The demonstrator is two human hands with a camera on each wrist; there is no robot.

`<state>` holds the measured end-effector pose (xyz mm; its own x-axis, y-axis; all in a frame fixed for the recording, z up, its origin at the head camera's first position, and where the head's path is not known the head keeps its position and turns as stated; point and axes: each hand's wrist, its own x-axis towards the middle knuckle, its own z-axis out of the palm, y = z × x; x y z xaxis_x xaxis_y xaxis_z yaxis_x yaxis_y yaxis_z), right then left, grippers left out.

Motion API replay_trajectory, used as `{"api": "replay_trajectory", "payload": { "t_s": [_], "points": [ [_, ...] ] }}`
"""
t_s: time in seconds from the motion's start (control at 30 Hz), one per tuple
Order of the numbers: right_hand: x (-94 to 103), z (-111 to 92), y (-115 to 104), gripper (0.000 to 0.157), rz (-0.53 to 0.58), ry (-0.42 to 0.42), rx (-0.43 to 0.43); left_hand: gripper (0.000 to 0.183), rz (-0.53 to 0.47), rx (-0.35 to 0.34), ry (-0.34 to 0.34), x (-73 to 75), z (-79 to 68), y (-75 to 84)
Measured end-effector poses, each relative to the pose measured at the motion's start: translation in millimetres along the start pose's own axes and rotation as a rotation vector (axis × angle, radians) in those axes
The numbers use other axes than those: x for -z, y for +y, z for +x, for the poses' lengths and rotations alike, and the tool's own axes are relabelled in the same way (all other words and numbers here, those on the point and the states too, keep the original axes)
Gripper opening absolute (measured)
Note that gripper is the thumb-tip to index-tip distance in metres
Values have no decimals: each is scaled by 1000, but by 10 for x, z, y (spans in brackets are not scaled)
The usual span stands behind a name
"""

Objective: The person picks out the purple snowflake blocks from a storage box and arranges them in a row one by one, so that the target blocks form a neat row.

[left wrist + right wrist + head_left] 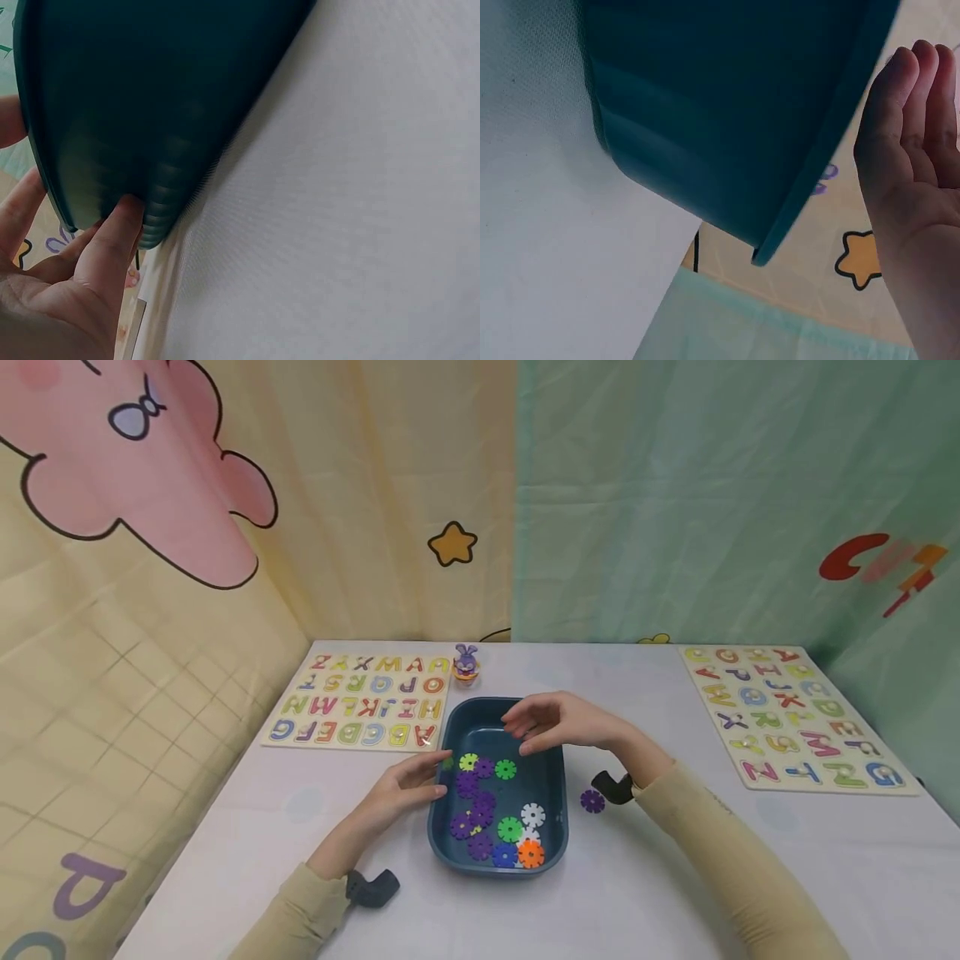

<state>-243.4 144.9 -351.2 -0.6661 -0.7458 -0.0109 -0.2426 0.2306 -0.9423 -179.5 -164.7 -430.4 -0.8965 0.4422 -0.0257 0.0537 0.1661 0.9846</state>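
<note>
1. Left hand (400, 787): fingers spread, touching the left side of the tub (540, 777).
2. Right hand (570, 720): fingers together, loosely bent, above its far end.
3. Toy gears (482, 815) lie inside the tub.

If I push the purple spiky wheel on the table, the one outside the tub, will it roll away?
Probably not: the purple wheel seems to lie flat on the table, so it would likely slide. It looks small compared with the right hand, so it's probably light. Its neat, notched outline suggests it's stiff.
</note>
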Motion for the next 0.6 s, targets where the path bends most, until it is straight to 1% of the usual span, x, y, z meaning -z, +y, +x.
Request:
{"api": "replay_trajectory", "payload": {
  "t_s": [0.13, 0.23, 0.4, 0.6],
  "points": [
    [-35, 210, 59, 49, -36, -51, 7, 57, -11, -14, -15, 0, 10, 6],
    [-56, 323, 121, 53, -34, -95, 24, 58, -18, -27, -28, 1, 18, 1],
    [-103, 452, 244, 51, -33, -143, 42, 59, -24, -28, -36, 5, 20, -12],
    [-182, 550, 312, 47, -85, -159, 40, 58, -32, -27, -38, 12, 15, -14]
  ]
}}
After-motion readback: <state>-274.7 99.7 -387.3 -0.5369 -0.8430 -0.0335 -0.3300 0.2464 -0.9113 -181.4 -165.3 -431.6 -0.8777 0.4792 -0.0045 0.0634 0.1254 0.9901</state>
